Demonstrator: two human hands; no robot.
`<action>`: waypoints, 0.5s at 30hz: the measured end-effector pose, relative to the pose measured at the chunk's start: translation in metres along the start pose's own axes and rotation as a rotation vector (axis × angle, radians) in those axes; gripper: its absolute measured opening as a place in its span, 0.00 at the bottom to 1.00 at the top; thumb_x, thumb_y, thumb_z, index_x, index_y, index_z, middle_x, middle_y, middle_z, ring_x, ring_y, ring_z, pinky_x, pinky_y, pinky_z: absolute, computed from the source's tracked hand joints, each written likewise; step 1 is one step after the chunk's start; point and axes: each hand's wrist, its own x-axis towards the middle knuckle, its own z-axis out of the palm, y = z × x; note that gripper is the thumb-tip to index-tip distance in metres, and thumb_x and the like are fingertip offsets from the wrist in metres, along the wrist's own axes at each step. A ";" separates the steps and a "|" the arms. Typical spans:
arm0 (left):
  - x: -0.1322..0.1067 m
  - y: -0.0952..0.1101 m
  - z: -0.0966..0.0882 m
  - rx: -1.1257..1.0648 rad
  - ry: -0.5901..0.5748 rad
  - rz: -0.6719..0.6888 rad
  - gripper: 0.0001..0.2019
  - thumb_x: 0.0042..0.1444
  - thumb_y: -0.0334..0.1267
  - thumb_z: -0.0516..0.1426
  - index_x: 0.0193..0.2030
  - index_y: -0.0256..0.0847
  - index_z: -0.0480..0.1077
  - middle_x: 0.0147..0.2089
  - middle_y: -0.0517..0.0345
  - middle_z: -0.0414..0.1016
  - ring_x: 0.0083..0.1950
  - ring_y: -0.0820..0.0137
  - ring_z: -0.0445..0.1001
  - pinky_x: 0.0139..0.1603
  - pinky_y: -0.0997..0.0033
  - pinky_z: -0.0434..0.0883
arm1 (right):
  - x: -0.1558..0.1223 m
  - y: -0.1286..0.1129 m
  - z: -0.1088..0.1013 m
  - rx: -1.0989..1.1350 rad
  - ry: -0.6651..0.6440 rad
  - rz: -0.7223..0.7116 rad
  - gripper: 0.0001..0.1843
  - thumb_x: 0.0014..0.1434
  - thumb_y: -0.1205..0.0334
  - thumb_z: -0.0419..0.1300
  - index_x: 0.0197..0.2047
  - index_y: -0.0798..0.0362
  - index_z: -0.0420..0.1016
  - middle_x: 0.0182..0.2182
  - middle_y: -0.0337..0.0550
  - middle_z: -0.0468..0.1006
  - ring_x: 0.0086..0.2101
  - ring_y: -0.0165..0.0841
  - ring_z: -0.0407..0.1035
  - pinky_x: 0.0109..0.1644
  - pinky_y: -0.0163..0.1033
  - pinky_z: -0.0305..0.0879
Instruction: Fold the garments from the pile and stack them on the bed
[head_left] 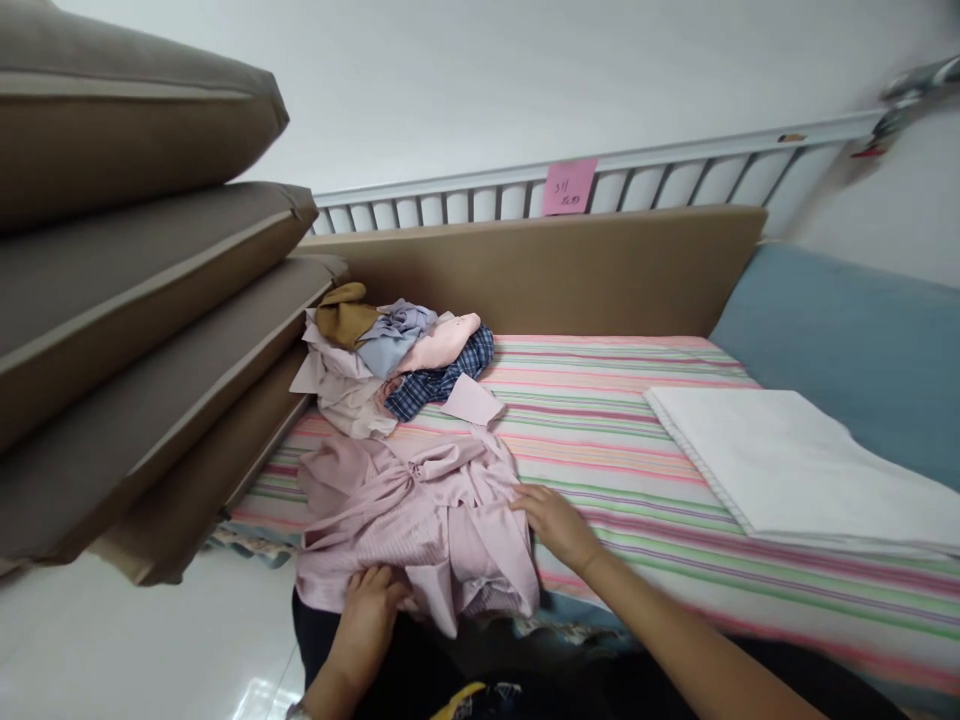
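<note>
With left hand [369,610], touching the near edge of the pink cloth [431,510], curled in over the folds. With right hand [559,522], touching the right edge of the same cloth, bent a little and not wide. Cannot tell a pinch from a soft press, in either one.

From the head view: lying on the striped bed [615,455], at the near side, in front of the body, and hanging a bit over the edge. Spread out part of the way, by the look of it, but full of lumps and bunched up near the middle. Not smooth yet, and not in a neat shape yet, so maybe only a small way along.

Just behind, in a messy heap: mustard cloth [346,322], gray-blue cloth [394,340], peach cloth [444,345], dark checked cloth [454,378] and cream cloth [349,402]. All rumpled, not laid out neatly at all. Next to the heap, lying flat: a pale pink piece [474,400], too hard to name as card or cloth.

Well apart, on the right: a white sheet [795,465], flat and folded, near a blue pad [847,340]. On the left, stacked high: brown cushions [142,150]. At the back, above a tan board [562,270]: a pink note [570,187] on the white rail [480,190].
</note>
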 end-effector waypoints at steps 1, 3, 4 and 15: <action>0.001 -0.003 -0.006 -0.116 -0.007 0.005 0.17 0.53 0.31 0.48 0.36 0.51 0.76 0.39 0.54 0.75 0.45 0.60 0.71 0.49 0.54 0.68 | 0.001 0.003 -0.005 0.049 0.017 0.010 0.18 0.54 0.71 0.50 0.42 0.49 0.78 0.51 0.47 0.74 0.52 0.39 0.65 0.57 0.49 0.61; 0.001 -0.012 -0.026 -0.371 0.032 0.009 0.13 0.51 0.35 0.51 0.34 0.54 0.77 0.37 0.55 0.76 0.42 0.61 0.73 0.47 0.59 0.70 | 0.000 0.008 -0.021 0.153 0.059 0.040 0.17 0.55 0.68 0.50 0.40 0.49 0.78 0.49 0.48 0.75 0.51 0.38 0.67 0.57 0.49 0.62; 0.001 -0.016 -0.039 -0.474 0.078 0.004 0.11 0.50 0.37 0.53 0.33 0.54 0.77 0.36 0.55 0.77 0.42 0.61 0.74 0.46 0.61 0.71 | -0.001 0.010 -0.032 0.207 0.089 0.065 0.17 0.55 0.66 0.49 0.40 0.49 0.78 0.49 0.48 0.75 0.50 0.38 0.67 0.57 0.50 0.62; 0.020 0.037 -0.253 -0.582 0.396 -0.114 0.17 0.41 0.52 0.60 0.33 0.45 0.77 0.37 0.55 0.79 0.41 0.58 0.74 0.43 0.62 0.71 | 0.001 -0.046 -0.190 0.942 0.415 0.374 0.12 0.52 0.56 0.54 0.38 0.48 0.74 0.21 0.38 0.74 0.23 0.33 0.70 0.27 0.38 0.69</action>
